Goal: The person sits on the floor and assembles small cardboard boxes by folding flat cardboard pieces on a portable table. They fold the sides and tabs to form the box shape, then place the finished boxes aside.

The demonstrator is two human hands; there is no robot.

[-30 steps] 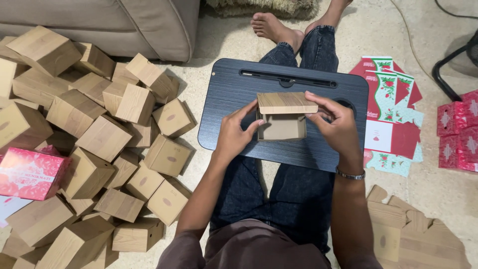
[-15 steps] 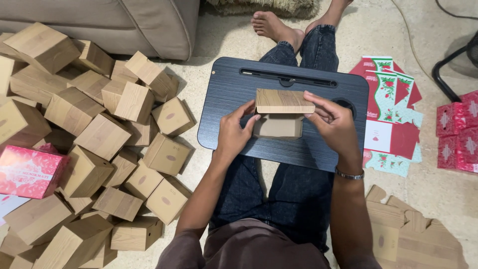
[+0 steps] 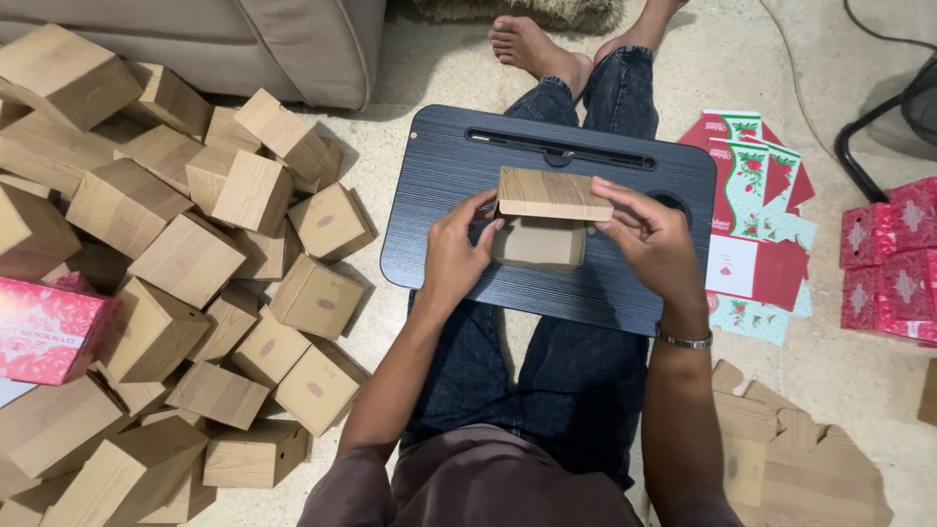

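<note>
A small wood-grain cardboard box point(image 3: 547, 220) rests above a dark lap tray point(image 3: 439, 176) that lies across my legs. My left hand point(image 3: 457, 249) grips the box's left side, fingers on the edge of its top flap. My right hand point(image 3: 652, 239) holds the right side, fingertips pressed on the flap's right end. The flap lies nearly flat over the box's open body. A metal bracelet circles my right wrist.
Several folded wood-grain boxes point(image 3: 185, 259) are heaped on the floor to my left, beside a red patterned box point(image 3: 49, 327). Flat red and green printed cards point(image 3: 756, 229) lie to the right, red boxes point(image 3: 893, 259) further right, flat brown cardboard blanks point(image 3: 791, 459) at lower right. A sofa point(image 3: 244, 39) stands behind.
The box has shifted slightly up and left over the tray, and its top flap has come down closer to the body. Both hands keep their hold.
</note>
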